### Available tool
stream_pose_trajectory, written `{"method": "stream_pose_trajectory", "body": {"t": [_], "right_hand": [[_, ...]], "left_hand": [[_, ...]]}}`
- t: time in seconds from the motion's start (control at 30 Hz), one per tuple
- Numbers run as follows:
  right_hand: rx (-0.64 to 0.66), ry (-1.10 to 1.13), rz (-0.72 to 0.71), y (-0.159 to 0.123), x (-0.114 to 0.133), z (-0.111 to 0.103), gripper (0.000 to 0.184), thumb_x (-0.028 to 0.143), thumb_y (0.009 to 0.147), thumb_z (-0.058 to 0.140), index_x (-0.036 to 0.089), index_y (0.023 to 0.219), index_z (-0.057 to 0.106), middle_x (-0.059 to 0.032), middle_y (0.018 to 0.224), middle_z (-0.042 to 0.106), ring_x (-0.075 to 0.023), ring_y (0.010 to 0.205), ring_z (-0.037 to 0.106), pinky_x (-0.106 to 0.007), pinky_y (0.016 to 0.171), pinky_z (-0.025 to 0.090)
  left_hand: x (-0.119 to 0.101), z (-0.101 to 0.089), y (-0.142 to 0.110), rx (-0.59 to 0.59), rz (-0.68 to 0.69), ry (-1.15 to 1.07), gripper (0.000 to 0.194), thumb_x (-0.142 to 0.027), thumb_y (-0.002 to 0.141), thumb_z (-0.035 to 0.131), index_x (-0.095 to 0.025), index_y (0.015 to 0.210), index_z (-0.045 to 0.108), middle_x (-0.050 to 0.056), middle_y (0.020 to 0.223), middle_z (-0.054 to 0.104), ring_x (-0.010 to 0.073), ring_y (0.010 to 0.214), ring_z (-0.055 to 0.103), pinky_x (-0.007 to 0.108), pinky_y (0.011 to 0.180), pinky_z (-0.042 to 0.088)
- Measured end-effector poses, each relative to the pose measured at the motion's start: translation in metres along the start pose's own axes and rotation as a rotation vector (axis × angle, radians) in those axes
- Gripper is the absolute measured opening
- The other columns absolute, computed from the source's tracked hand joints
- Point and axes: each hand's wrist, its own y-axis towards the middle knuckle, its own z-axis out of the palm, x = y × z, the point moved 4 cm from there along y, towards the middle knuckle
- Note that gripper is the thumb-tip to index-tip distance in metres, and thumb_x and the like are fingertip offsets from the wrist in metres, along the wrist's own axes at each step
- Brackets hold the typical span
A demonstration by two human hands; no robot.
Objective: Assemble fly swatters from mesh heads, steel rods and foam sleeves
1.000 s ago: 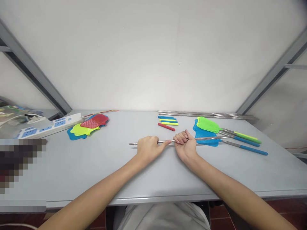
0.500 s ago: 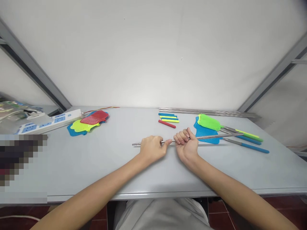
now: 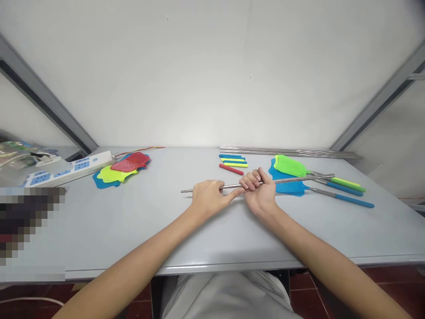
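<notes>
My left hand is closed round the left part of a thin metal rod, its thumb reaching toward the other hand. Palm up, my right hand wraps its fingers about the middle of the same rod. The rod is held above the table, its right end tilted slightly away. Behind its right half lie assembled fly swatters, with a green swatter head partly over a blue swatter head. Just beyond my hands rest a red handle sleeve and several blue and yellow sleeves.
Several metal rods lie along the wall at the back right. Loose swatter heads in red, yellow and blue are stacked at the left. Beside them runs a white power strip. The grey table's front edge is close to my body.
The rod's right end has risen a little, and my left thumb now reaches my right fingers. Both hands still grip the rod.
</notes>
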Motion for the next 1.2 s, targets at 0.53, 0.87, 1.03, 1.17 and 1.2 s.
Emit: {"method": "stream_pose_trajectory", "body": {"t": [0.53, 0.87, 1.03, 1.17, 1.2], "right_hand": [[-0.114, 0.066, 0.158, 0.007, 0.002, -0.004, 0.03, 0.021, 0.077, 0.039, 0.017, 0.049, 0.028, 0.0071, 0.04, 0.023, -0.0062, 0.036, 0.025, -0.02, 0.038, 0.029], [-0.381, 0.111, 0.089, 0.008, 0.003, -0.017, 0.033, 0.028, 0.084, 0.038, 0.016, 0.053, 0.037, 0.009, 0.043, 0.026, -0.0038, 0.034, 0.024, -0.017, 0.034, 0.025], [-0.503, 0.125, 0.026, 0.009, 0.007, -0.025, 0.024, 0.032, 0.084, 0.041, 0.012, 0.076, 0.05, 0.0055, 0.057, 0.044, -0.0029, 0.038, 0.035, -0.016, 0.035, 0.031], [-0.534, 0.13, -0.001, 0.013, 0.017, -0.027, 0.021, 0.031, 0.084, 0.041, 0.012, 0.083, 0.051, 0.0031, 0.064, 0.049, -0.0036, 0.043, 0.041, -0.016, 0.037, 0.035], [-0.533, 0.131, 0.0, 0.014, 0.019, -0.027, 0.021, 0.031, 0.084, 0.041, 0.012, 0.084, 0.051, 0.003, 0.064, 0.049, -0.0036, 0.043, 0.041, -0.016, 0.037, 0.035]], "left_hand": [[0.003, 0.006, -0.001, 0.022, -0.041, 0.003, 0.066, -0.07, 0.069, 0.017, -0.018, 0.046, 0.05, 0.004, 0.047, 0.055, 0.016, 0.047, 0.05, 0.025, 0.043, 0.018], [0.0, 0.008, -0.002, 0.048, -0.024, 0.018, 0.071, -0.071, 0.07, 0.012, -0.018, 0.05, 0.055, 0.006, 0.051, 0.058, 0.0171, 0.049, 0.052, 0.025, 0.044, 0.018], [-0.001, 0.008, -0.003, 0.056, -0.013, 0.04, 0.07, -0.069, 0.071, 0.013, -0.018, 0.054, 0.057, 0.006, 0.054, 0.06, 0.0182, 0.051, 0.054, 0.025, 0.044, 0.02], [0.0, 0.004, -0.002, 0.058, -0.03, 0.058, 0.071, -0.068, 0.072, 0.013, -0.018, 0.057, 0.059, 0.008, 0.058, 0.062, 0.0199, 0.055, 0.055, 0.025, 0.045, 0.023], [0.001, 0.004, -0.002, 0.059, -0.031, 0.06, 0.071, -0.069, 0.072, 0.012, -0.018, 0.057, 0.059, 0.008, 0.059, 0.062, 0.0201, 0.056, 0.055, 0.025, 0.046, 0.023]]}}
